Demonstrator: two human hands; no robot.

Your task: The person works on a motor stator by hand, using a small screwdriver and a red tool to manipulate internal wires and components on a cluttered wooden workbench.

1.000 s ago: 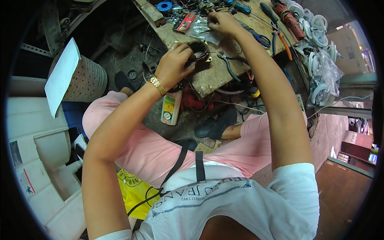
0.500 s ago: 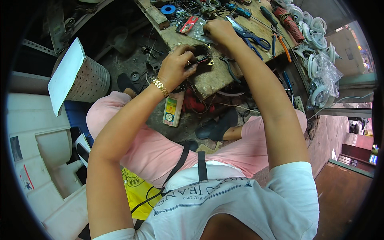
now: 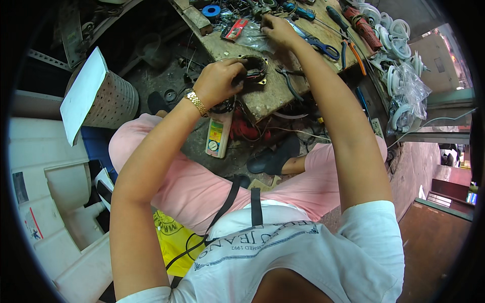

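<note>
My left hand (image 3: 218,81), with a gold bracelet at the wrist, is curled around the near-left side of a dark round motor part (image 3: 256,66). Wires and small brass-coloured tabs show on this part, which rests at the workbench's near edge. The left fingertips are partly hidden behind the hand. My right hand (image 3: 279,31) reaches over the bench to a heap of small metal parts (image 3: 245,12). Its fingers are bent together, and whatever is between them cannot be made out. Just below it lies a clear plastic bag (image 3: 255,39) with a red label card.
Pliers (image 3: 290,85), blue-handled scissors (image 3: 326,49) and orange-handled pliers (image 3: 357,58) lie on the wooden bench (image 3: 262,103). A red power tool (image 3: 365,31) and white plastic rings (image 3: 400,38) are at the right. Below hangs or stands a multimeter (image 3: 217,139); a perforated drum (image 3: 113,101) is left.
My right hand has shifted slightly toward the parts heap, its fingers now at the heap's edge. My left hand has turned a little, its fingers lower around the motor part.
</note>
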